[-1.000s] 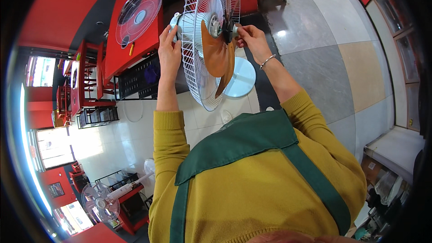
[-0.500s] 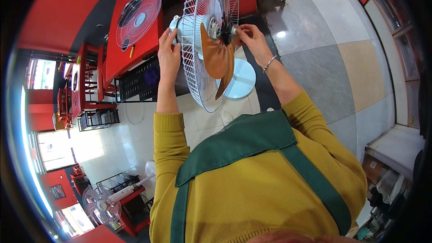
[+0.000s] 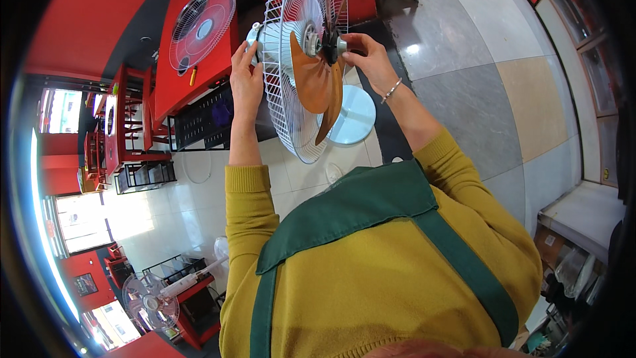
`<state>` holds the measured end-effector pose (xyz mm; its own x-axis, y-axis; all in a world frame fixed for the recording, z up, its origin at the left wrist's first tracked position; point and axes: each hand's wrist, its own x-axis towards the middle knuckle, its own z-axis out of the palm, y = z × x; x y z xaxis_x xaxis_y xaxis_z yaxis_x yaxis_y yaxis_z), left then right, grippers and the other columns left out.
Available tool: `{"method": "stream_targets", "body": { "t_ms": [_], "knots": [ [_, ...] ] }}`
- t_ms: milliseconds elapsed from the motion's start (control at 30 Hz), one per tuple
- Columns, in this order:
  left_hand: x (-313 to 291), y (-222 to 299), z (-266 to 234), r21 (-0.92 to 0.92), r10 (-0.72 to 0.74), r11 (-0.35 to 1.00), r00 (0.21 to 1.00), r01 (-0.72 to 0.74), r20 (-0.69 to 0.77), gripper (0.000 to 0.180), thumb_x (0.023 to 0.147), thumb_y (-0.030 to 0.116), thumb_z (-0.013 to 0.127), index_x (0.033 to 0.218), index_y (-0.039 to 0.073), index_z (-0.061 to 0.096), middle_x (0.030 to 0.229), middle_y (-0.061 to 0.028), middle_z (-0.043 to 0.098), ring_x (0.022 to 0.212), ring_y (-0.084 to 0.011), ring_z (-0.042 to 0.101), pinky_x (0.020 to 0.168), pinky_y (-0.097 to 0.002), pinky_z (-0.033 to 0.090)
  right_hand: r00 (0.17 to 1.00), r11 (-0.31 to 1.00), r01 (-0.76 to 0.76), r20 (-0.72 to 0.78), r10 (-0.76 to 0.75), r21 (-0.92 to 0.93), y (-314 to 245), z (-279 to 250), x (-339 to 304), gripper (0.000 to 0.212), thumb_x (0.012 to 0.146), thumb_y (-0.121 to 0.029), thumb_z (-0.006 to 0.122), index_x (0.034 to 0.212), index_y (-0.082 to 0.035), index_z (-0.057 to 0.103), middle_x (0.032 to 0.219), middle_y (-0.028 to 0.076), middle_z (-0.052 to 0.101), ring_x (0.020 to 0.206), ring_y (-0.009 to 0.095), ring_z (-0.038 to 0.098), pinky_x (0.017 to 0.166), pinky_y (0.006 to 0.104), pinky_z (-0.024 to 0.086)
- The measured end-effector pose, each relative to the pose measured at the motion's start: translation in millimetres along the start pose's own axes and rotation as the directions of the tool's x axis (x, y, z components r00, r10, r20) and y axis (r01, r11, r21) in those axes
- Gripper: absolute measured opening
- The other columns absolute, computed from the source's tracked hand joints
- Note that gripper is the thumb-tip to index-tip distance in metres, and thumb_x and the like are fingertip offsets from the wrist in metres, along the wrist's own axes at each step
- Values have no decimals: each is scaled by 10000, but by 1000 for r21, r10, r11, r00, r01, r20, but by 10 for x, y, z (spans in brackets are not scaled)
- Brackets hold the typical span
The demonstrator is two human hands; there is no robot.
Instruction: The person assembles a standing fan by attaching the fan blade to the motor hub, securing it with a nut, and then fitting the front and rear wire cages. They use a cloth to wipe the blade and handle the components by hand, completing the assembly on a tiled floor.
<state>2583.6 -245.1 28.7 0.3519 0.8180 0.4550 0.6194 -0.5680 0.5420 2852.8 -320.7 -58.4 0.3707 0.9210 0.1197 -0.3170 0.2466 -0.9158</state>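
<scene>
A standing fan rises in front of me with its front side uncovered. Its white wire rear grille (image 3: 273,96) and orange-brown blades (image 3: 308,86) face right. My left hand (image 3: 246,86) steadies the white motor housing (image 3: 254,34) behind the grille, fingers curled against it. At the hub, the thumb and fingers of my right hand (image 3: 372,61) pinch a small grey knob (image 3: 342,45) at the blades' centre. Below the blades, the fan's pale blue round base (image 3: 358,119) stands on the floor. The top of the grille runs out of view.
Left of the fan, a red table (image 3: 173,96) holds a loose round fan grille (image 3: 222,23) and a yellow-handled tool (image 3: 193,77). A black slatted rack (image 3: 199,116) sits beside that table. Another standing fan (image 3: 151,301) is at the lower left.
The fan head has shifted slightly left, with both hands following. My right fingers have changed their angle around the knob, and the wrist has turned a little.
</scene>
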Motion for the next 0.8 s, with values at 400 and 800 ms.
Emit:
{"method": "stream_targets", "body": {
  "t_ms": [400, 800],
  "knots": [
    [27, -225, 55, -200, -85, 975, 995, 92, 46, 501, 891, -47, 582, 1384, 37, 574, 1479, -174, 487, 1334, -331, 514, 1061, -364, 452, 987, 983, -156, -54, 151, -97, -113, 57, -45, 267, 935, -61, 694, 1184, 12, 630, 1041, 51, 669, 954, 127, 639, 876, 260, 525],
    [48, 105, 3, -82, -68, 994, 994, 75, 81, 470, 936, 80, 637, 1398, 52, 558, 1335, -167, 566, 1150, -265, 624, 932, -355, 534, 977, 976, -212, -13, 212, -56, 21, 24, 24, 305, 879, -110, 751, 1124, 24, 632, 1019, 95, 656, 992, 182, 647, 870, 306, 538]
  ]
}}
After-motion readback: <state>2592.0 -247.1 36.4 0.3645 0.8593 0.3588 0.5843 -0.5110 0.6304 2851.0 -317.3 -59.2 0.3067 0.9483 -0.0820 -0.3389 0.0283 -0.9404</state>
